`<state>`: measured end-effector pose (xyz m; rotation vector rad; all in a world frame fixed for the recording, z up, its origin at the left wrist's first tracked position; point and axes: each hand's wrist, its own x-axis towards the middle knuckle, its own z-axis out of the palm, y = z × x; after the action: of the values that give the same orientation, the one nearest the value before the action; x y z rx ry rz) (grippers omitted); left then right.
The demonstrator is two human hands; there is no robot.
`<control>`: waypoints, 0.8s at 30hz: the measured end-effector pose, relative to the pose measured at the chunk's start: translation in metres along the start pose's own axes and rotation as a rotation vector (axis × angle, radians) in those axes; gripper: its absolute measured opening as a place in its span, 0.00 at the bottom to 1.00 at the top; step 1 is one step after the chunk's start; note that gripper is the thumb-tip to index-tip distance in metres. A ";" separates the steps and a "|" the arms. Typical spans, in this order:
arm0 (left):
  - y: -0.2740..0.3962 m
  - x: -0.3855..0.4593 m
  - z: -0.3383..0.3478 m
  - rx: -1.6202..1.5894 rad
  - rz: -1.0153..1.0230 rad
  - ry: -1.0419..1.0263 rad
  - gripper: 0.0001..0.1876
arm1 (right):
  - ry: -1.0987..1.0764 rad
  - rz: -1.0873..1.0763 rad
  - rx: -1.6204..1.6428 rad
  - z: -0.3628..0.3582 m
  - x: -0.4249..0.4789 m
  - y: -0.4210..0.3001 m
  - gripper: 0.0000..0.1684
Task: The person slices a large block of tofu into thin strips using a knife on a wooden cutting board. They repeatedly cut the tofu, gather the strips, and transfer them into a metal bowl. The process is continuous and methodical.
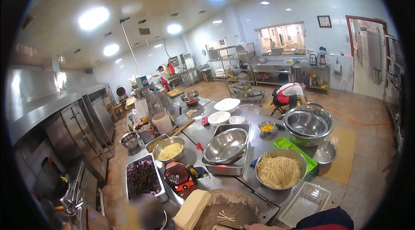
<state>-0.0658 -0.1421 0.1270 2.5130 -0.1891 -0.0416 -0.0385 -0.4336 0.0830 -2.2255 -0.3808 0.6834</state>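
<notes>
At the bottom edge my right hand point(261, 227) is only partly in view, its fingers closed on the dark handle of a knife point(223, 225). The blade lies low over a round wooden chopping board point(236, 202). A few thin pale strips point(226, 217) are scattered on the board beyond the knife. A thick pale yellow block point(193, 209), possibly pressed bean curd, rests at the board's left side. Part of another pale piece point(220, 227) shows by the blade, cut off by the frame. My left hand is out of view.
Right of the board stand a steel bowl of pale strips point(278, 170) and a white plastic basket point(304, 204). Beyond are nested steel bowls point(308, 123). Leftward are a tray of dark purple pieces point(144, 178) and an orange-black device point(178, 176). A co-worker point(288, 93) sits bent over.
</notes>
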 end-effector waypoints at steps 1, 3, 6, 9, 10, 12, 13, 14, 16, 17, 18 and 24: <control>-0.007 0.002 0.007 0.013 0.006 0.007 0.53 | -0.001 -0.001 -0.044 -0.005 -0.004 -0.010 0.29; -0.020 0.006 0.021 0.047 0.013 0.016 0.54 | -0.010 -0.003 -0.130 -0.015 -0.012 -0.031 0.29; -0.057 0.007 0.045 0.114 0.006 0.037 0.55 | -0.013 -0.023 -0.164 -0.020 -0.012 -0.048 0.29; -0.018 0.002 0.031 0.092 0.034 0.039 0.56 | -0.008 0.034 -0.219 0.000 0.008 0.004 0.26; -0.034 -0.001 0.041 0.081 0.021 0.066 0.59 | -0.012 0.007 -0.216 0.001 0.008 0.001 0.26; -0.057 0.004 0.054 0.194 0.067 0.090 0.57 | 0.023 -0.024 -0.218 0.000 0.010 0.000 0.25; -0.060 0.004 0.056 0.215 0.044 0.080 0.58 | 0.045 -0.045 -0.241 0.000 0.010 -0.001 0.25; -0.055 0.000 0.048 0.231 0.035 0.092 0.56 | 0.034 -0.052 -0.251 0.003 0.017 0.004 0.25; -0.057 -0.008 0.040 0.179 -0.024 0.059 0.55 | -0.001 -0.004 -0.280 -0.003 0.016 -0.017 0.25; -0.060 -0.005 0.046 0.147 0.004 0.085 0.55 | -0.023 0.074 -0.296 -0.007 0.008 -0.030 0.25; -0.053 -0.005 0.044 0.147 0.011 0.102 0.55 | -0.001 0.069 -0.270 0.002 0.009 -0.011 0.26; -0.079 -0.001 0.024 -0.218 -0.054 0.038 0.51 | 0.089 -0.042 -0.190 0.006 0.010 -0.009 0.20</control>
<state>-0.0581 -0.0923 0.0615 2.2996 -0.0956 -0.0344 -0.0344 -0.4196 0.0823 -2.4102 -0.4630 0.5426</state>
